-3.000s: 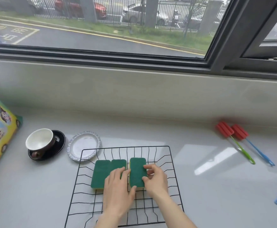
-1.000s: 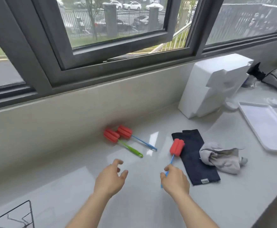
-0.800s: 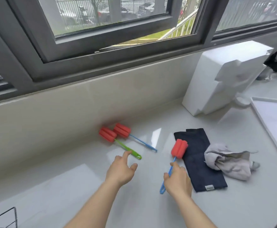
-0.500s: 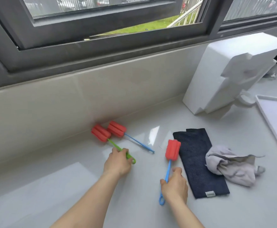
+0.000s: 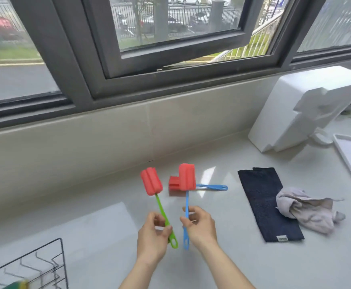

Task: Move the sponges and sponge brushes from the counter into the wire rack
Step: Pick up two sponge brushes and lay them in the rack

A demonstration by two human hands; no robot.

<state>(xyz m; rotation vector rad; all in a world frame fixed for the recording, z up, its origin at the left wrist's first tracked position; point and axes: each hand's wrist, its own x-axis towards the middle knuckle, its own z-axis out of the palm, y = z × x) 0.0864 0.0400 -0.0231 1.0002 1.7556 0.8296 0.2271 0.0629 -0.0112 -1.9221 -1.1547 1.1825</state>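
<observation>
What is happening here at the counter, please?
A person is collecting sponge brushes. The left hand holds up the green-handled brush, and the right hand holds a blue-handled brush. One more blue brush lies on the counter. The wire rack is at the lower left, neither brush in it yet.

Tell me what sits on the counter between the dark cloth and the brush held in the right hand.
Head view: only the third sponge brush, lying flat behind the held blue-handled brush, handle toward the dark cloth.
</observation>
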